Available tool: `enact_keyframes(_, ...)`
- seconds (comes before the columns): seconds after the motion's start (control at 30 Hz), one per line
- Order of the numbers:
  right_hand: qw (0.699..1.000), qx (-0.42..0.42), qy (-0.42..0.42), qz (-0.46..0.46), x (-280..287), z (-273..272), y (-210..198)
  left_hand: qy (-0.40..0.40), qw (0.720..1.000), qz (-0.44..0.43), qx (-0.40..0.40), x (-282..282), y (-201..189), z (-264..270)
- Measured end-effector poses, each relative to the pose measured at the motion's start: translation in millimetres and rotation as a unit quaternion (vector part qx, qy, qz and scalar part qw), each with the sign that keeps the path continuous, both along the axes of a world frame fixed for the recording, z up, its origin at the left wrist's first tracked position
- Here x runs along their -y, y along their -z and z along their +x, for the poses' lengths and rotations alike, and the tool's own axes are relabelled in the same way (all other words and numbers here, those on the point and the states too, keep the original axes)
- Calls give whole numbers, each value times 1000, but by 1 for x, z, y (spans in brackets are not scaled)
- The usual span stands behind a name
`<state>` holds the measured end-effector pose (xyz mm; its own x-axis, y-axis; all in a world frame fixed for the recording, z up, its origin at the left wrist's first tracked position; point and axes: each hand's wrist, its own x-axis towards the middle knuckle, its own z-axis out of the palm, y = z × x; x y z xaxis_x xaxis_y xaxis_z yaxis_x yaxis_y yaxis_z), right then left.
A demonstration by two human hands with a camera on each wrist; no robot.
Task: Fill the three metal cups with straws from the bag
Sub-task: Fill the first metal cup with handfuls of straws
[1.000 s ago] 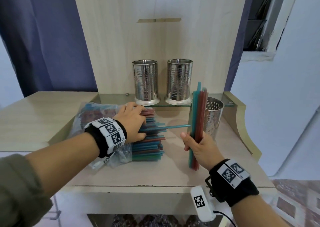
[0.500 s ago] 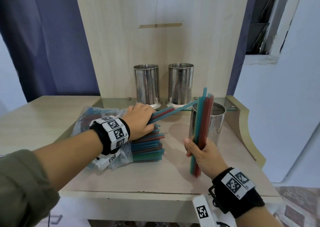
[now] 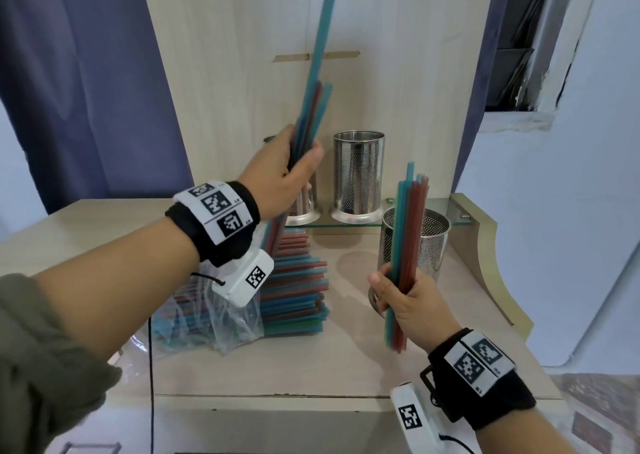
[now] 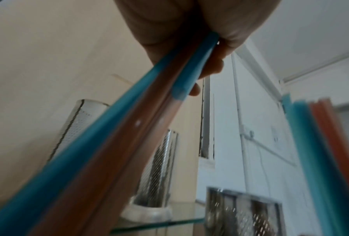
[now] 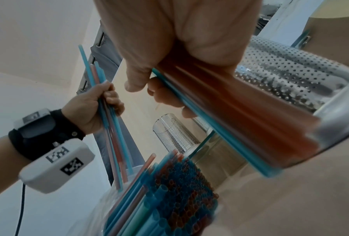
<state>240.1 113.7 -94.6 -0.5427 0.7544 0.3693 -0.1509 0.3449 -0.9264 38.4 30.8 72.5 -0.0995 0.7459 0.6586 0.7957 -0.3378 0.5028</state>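
My left hand point(image 3: 291, 173) grips a small bunch of blue and red straws point(image 3: 313, 83), raised upright above the clear bag of straws point(image 3: 294, 287). My right hand point(image 3: 405, 298) holds a thicker upright bundle of blue and red straws point(image 3: 408, 232) just in front of the nearest metal cup point(image 3: 429, 242). Two more perforated metal cups stand on the glass shelf behind: the middle one point(image 3: 358, 173) in plain sight, the left one point(image 3: 304, 201) mostly hidden by my left hand. All three cups look empty where visible. The right wrist view shows the bag's open straw ends point(image 5: 179, 183).
The cups stand against a tall wooden back panel point(image 3: 242, 73). The glass shelf point(image 3: 346, 223) runs along the back of the wooden table point(image 3: 311, 367), which has a raised curved side board point(image 3: 498, 263) on the right. A blue curtain point(image 3: 69, 90) hangs at the left.
My left hand pulled a few straws out of the bag and lifted them from lying flat to upright and high. The right hand kept its bundle beside the near cup.
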Motion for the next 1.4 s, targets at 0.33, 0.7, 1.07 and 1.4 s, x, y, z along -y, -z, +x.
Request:
enact_keyframes(0.33,999,-7,-27,36,22,-5,-59,136,963,-59,223,6,9,50)
enact_keyframes(0.7,998,38,7,57,15,6,-54,203,921,-46,328,0,52,101)
enact_keyframes(1.07,996,86,-19,27,3,14,-29,78,979,143,-120,-4,-57,76)
enact_keyframes(1.4,996,88,9,0,5,16,-16,120,977,49,-169,-16,24,78)
